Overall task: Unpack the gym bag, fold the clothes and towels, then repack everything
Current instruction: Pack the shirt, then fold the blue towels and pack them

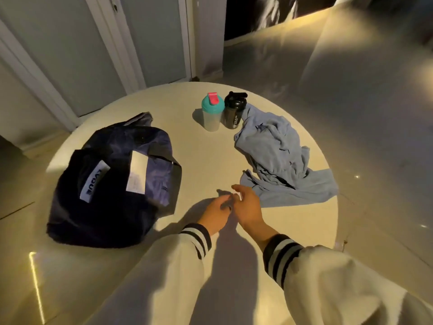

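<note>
A dark navy gym bag (112, 181) with white labels lies slumped on the left of the round white table (201, 156). A crumpled light blue towel (281, 160) lies on the right side. My left hand (216, 211) and my right hand (249, 204) hover together over the table's near middle, fingertips touching each other, fingers relaxed, holding nothing. The right hand is just left of the towel's near edge.
A shaker bottle with a teal lid and red cap (212, 112) and a black shaker bottle (234, 110) stand upright side by side at the table's far side. Pale doors (77, 55) stand behind; glossy floor surrounds the table.
</note>
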{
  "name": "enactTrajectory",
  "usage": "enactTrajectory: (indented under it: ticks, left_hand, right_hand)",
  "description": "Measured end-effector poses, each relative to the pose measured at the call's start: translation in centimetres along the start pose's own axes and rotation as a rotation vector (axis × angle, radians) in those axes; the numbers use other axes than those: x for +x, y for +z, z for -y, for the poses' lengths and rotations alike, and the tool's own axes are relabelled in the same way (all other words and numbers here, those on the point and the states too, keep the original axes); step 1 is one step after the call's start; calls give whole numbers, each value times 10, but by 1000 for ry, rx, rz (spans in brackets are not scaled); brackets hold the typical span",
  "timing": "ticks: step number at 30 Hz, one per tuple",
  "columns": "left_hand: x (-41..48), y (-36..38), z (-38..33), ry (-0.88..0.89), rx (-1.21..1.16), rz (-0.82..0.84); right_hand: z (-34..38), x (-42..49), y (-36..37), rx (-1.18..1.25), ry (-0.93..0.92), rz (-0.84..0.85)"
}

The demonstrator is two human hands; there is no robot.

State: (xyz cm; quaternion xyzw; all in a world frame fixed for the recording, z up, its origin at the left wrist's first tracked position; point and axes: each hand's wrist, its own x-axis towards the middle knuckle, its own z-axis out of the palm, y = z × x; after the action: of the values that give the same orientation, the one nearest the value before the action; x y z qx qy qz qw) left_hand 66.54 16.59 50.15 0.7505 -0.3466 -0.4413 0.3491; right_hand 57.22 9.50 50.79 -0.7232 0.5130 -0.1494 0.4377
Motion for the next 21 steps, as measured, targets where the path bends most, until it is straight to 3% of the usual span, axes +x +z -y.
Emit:
enactTrajectory:
  ticks: [5, 9, 12, 15, 19, 21]
  left_hand:
    - [27, 57, 31, 41, 112, 36]
    - [44, 80, 79, 131, 168, -132]
    - [44, 94, 100, 308, 273, -239]
    - [46, 98, 108, 379, 236, -337]
    - [26, 100, 99, 406, 71, -334]
    - [14, 103, 97, 434, 18, -353]
  right_hand:
    - [-73, 24, -17, -262, -29, -141]
    - [-115, 37, -5, -428, 20, -175]
    - [-145, 27, 16, -476, -125, -308]
    - [-161, 23, 28, -368, -299, -411]
    - [-168, 14, 28, 75, -489, -461]
    - [-170, -2, 31, 147, -567, -426]
